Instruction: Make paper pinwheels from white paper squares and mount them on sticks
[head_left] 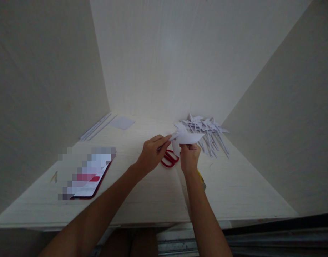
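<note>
From where I sit at the controls, I have both hands together over the middle of the worktop [153, 201], with a white paper pinwheel [192, 138] between them. The fingers of the left hand [153, 151] are pinched closed on its left side, close to the centre; those of the right hand [190, 157] are curled closed at the lower edge of the long blade on the right. The blades hide part of that grip, so I cannot tell exactly how the thumb sits.

On the far right I have a pile of paper pinwheels [205, 126] with their sticks pointing towards the near side; I judge these finished. The one in my grip looks folded into shape, but I cannot tell whether it is fixed to a stick. At the far left lie loose paper sticks [95, 127] and, just right of them, a flat paper sheet [123, 122], which I take as unused, so most of the work seems done.

Red-handled scissors [171, 159] lie between the two hands. A phone [90, 184] rests at the near left, and something yellow [200, 177] shows beside the right wrist, too covered for me to name
</note>
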A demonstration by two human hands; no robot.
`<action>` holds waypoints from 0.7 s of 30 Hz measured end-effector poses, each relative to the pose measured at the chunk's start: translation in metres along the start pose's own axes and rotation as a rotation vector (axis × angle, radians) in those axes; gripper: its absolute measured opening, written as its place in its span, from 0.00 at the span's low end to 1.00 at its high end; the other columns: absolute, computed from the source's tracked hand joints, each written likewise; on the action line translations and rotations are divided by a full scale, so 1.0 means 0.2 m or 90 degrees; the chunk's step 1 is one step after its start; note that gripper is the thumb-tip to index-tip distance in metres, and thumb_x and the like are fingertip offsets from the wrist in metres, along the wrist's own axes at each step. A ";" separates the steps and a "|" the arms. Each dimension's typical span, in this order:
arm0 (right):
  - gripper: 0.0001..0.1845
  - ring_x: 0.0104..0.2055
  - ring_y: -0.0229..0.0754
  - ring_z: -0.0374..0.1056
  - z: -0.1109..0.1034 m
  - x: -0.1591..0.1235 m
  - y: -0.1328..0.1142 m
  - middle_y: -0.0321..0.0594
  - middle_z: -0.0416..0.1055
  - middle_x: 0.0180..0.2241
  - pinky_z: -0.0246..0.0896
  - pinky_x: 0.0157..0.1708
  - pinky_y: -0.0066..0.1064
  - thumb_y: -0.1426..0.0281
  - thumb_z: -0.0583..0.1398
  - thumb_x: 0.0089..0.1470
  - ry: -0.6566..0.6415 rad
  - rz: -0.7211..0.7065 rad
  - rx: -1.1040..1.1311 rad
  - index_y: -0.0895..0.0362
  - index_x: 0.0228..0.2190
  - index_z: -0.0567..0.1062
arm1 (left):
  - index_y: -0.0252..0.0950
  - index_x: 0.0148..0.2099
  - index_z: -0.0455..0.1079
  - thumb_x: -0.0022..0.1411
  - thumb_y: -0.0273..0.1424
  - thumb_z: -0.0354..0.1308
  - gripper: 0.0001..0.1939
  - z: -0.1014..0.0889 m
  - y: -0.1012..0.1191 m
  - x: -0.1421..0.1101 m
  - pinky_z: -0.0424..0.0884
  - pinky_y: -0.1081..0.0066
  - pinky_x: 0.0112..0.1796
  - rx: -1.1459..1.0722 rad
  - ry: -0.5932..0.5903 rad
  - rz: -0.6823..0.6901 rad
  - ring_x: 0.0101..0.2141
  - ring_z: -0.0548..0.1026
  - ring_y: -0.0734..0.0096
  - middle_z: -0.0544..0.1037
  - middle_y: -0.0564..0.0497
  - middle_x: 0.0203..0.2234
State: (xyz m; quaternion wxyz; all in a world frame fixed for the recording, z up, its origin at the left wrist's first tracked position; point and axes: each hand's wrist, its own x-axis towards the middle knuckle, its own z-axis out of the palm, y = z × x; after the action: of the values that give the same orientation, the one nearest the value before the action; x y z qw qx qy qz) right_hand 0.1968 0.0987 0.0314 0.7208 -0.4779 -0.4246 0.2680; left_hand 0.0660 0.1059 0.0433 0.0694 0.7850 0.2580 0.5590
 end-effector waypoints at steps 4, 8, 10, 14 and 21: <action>0.10 0.24 0.34 0.61 0.00 0.00 0.00 0.36 0.69 0.20 0.56 0.24 0.26 0.68 0.61 0.36 0.004 0.007 0.040 0.62 0.23 0.73 | 0.28 0.45 0.68 0.60 0.25 0.51 0.12 0.01 0.00 -0.01 0.65 0.79 0.26 0.001 0.018 0.027 0.23 0.66 0.81 0.70 0.52 0.22; 0.07 0.23 0.33 0.60 0.01 0.00 0.00 0.34 0.68 0.19 0.56 0.25 0.27 0.70 0.62 0.34 0.012 0.008 0.085 0.61 0.21 0.73 | 0.28 0.45 0.69 0.60 0.24 0.50 0.12 0.01 -0.01 -0.02 0.66 0.80 0.25 -0.007 0.002 0.049 0.23 0.67 0.81 0.71 0.51 0.24; 0.06 0.22 0.33 0.59 0.01 0.00 0.00 0.33 0.68 0.18 0.57 0.26 0.27 0.72 0.62 0.33 0.015 0.013 0.100 0.61 0.20 0.73 | 0.28 0.45 0.69 0.60 0.24 0.50 0.12 0.01 -0.02 -0.02 0.66 0.80 0.26 -0.005 0.001 0.060 0.24 0.68 0.81 0.72 0.50 0.25; 0.06 0.23 0.33 0.60 0.01 0.00 0.01 0.33 0.68 0.19 0.57 0.28 0.27 0.72 0.62 0.33 0.013 0.017 0.124 0.61 0.21 0.73 | 0.29 0.45 0.69 0.60 0.25 0.50 0.12 0.02 -0.03 -0.02 0.68 0.79 0.28 0.003 -0.005 0.069 0.26 0.70 0.79 0.73 0.48 0.26; 0.06 0.22 0.33 0.59 0.00 0.00 0.03 0.33 0.67 0.18 0.56 0.25 0.27 0.72 0.62 0.34 0.012 0.023 0.105 0.62 0.21 0.73 | 0.30 0.46 0.69 0.61 0.27 0.48 0.13 0.01 -0.02 -0.02 0.68 0.78 0.29 0.014 -0.047 0.046 0.25 0.70 0.78 0.73 0.47 0.26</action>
State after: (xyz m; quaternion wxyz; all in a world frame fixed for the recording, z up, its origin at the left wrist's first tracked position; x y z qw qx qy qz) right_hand 0.1967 0.1012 0.0263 0.7566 -0.4271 -0.3856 0.3106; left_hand 0.0650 0.1068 0.0375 0.0500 0.8146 0.2330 0.5288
